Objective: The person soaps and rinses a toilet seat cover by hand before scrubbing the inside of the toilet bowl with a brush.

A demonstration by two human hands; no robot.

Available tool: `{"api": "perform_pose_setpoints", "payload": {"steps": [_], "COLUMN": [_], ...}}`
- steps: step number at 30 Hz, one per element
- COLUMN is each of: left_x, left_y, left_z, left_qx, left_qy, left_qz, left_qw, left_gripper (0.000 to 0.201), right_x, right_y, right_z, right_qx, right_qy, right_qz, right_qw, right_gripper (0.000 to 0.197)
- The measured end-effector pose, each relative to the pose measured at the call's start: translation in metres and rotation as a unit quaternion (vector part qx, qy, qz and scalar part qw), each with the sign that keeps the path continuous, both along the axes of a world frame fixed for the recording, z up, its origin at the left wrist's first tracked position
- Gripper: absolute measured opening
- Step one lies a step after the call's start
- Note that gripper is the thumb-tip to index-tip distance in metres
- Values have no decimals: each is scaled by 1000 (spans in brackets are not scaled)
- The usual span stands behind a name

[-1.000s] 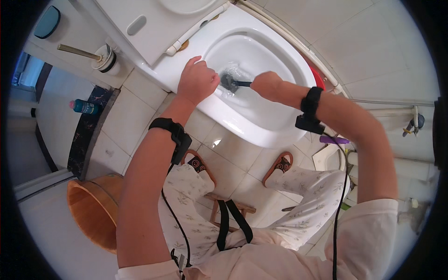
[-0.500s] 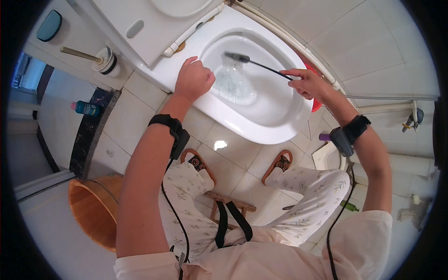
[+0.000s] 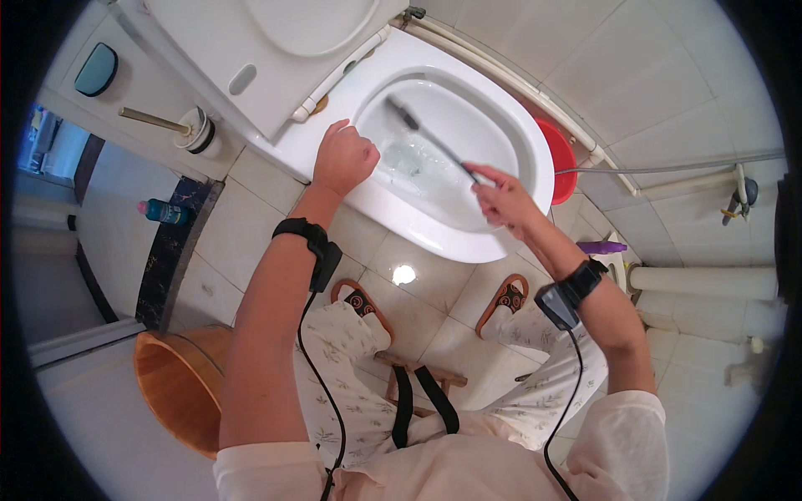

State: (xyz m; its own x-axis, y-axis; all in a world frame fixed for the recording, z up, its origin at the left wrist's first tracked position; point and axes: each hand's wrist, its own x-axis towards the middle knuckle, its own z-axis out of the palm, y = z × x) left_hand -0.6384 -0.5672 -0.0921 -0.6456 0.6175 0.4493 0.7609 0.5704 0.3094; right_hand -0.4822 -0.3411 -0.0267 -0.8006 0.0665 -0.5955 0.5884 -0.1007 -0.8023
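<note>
Over the white toilet (image 3: pixel 418 232), my right hand (image 3: pixel 506 199) is closed round the handle of a long, thin toilet brush (image 3: pixel 441 149). Its dark head, blurred by motion, is at the far left of the bowl, above the bubbly water (image 3: pixel 409 159). My left hand (image 3: pixel 344 156) is curled into a fist at the bowl's left rim, with no object showing in it; its palm side is hidden. Behind the rim, the toilet lid (image 3: pixel 301 21) and seat stand raised.
A red basin (image 3: pixel 558 160) stands right of the toilet, and a purple bottle (image 3: pixel 603 248) lies beyond it. At left are a wall-mounted brush holder (image 3: pixel 198 134), a blue bottle (image 3: pixel 167 213) on a dark sill and a wooden bucket (image 3: pixel 171 388). A small wooden stool (image 3: pixel 451 380) is beneath me.
My right hand has moved left and nearer to me, over the bowl. The brush head has swung left and slightly nearer. My left hand stays at the rim. The view has shifted slightly.
</note>
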Motion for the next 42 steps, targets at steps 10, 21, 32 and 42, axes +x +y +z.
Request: {"api": "perform_pose_setpoints", "payload": {"steps": [10, 21, 32, 42], "left_x": [1, 98, 135, 119], "left_y": [-7, 13, 4, 12], "left_z": [-1, 1, -13, 3], "left_qx": [71, 28, 68, 37], "left_qy": [-27, -51, -1, -63], "left_qz": [-26, -40, 1, -34], "left_qw": [997, 998, 998, 997], "left_gripper": [22, 17, 26, 17], "right_x": [9, 30, -28, -28], "right_y": [-37, -1, -40, -30], "right_z": [4, 23, 71, 94], "right_qx": [78, 225, 526, 584], "right_qy": [-5, 144, 298, 258], "right_qz": [83, 159, 191, 289], "right_qw": [993, 950, 774, 714], "right_gripper": [41, 40, 39, 38]}}
